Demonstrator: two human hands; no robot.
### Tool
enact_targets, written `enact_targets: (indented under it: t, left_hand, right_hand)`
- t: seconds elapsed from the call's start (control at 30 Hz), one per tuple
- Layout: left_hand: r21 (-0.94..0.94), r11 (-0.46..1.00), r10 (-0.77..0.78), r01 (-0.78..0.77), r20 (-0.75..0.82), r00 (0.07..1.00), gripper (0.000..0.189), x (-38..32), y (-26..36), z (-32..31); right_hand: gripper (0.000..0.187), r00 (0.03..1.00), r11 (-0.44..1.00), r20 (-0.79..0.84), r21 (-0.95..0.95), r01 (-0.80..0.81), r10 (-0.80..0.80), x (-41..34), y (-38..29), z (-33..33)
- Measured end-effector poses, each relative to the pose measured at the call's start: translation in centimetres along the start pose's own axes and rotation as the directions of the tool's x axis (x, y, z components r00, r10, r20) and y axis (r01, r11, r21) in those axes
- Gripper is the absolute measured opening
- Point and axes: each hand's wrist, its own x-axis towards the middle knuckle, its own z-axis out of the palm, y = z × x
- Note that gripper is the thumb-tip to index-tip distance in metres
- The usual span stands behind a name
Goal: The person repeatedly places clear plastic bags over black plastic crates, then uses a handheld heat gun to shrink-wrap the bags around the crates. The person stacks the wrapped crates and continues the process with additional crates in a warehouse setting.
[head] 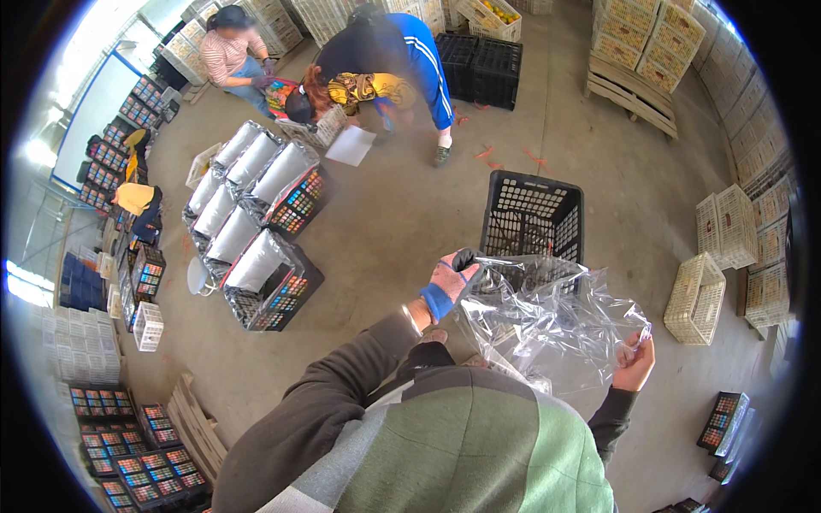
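A clear plastic sheet or bag (pixel 545 320), crumpled and shiny, is spread between my two hands. My left hand (pixel 451 282), in a pink and blue work glove with dark fingertips, grips its upper left edge. My bare right hand (pixel 634 360) pinches its right edge. Just beyond stands a black plastic crate (pixel 535 189) with slatted walls; its near part shows through the plastic. The crate's inside looks dark, and I cannot tell what lies at its bottom.
Black crates lined with plastic and topped by silvery sheets (pixel 234 237) stand at left. Two people work beyond them near a white crate (pixel 321 128). Folded black crates (pixel 481 67), a wooden pallet (pixel 628 96) with stacked crates and an empty-looking cream crate (pixel 696 301) stand around. Red scraps litter the floor.
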Motion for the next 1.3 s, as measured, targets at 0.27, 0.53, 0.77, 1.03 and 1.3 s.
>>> enact_targets:
  t: [0.27, 0.53, 0.77, 1.03, 1.3]
  left_hand:
    - [-0.137, 0.988, -0.062, 0.07, 0.062, 0.996, 0.017, 0.7, -0.6, 1.0]
    - [-0.09, 0.994, 0.068, -0.059, 0.107, 0.992, 0.021, 0.6, 3.0, 1.1]
    - [0.091, 0.961, 0.237, -0.262, 0.224, 0.945, 0.025, -0.2, 5.9, 0.8]
    - [-0.045, 0.985, 0.167, -0.166, 0.015, 0.986, 0.021, -0.2, 6.2, -0.4]
    - [0.101, 0.977, 0.192, -0.186, -0.051, 0.98, 0.02, -0.3, 6.6, -0.9]
  right_hand:
    - [0.012, 0.996, 0.999, 0.069, -0.014, 0.049, -0.048, -1.1, -0.5, -1.0]
    - [0.012, 0.996, 0.995, 0.007, 0.059, 0.085, -0.085, -2.3, -1.7, -1.3]
    - [0.012, 0.978, 0.978, -0.063, 0.062, 0.201, -0.197, -2.2, -3.3, -0.5]
    - [0.02, 0.969, 0.968, 0.069, -0.063, 0.243, -0.238, -2.1, -3.6, 2.6]
    - [0.016, 0.967, 0.968, 0.085, -0.045, 0.246, -0.241, -1.6, -4.4, 1.9]
